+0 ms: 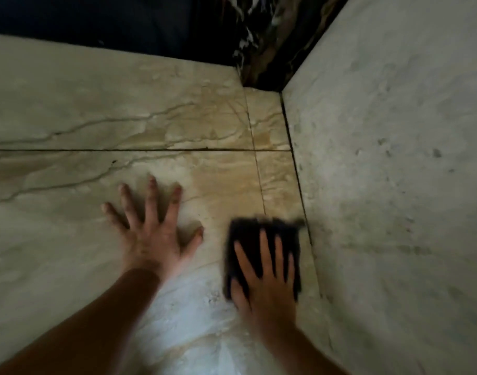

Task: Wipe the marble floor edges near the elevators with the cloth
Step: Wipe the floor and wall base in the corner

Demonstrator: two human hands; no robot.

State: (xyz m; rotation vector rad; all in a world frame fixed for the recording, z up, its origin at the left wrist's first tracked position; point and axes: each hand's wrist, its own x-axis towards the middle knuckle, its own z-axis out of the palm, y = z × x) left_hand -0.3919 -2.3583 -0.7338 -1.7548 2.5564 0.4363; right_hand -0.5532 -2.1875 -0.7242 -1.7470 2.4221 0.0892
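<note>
At floor edge, lower right: cloth [259, 226], dark, folded, flat on floor [123, 104], right margin just beside dark joint [299, 190] under wall [394, 158]. Right hand [267, 282] on top, fingers straight, pressing, not curled round it. Cloth's long axis runs along joint, away from wrist. Left hand [150, 234] splayed flat on marble, apart from cloth, farther from edge. Strip ahead toward corner judged next. Veined stone [264, 36] beyond.
</note>
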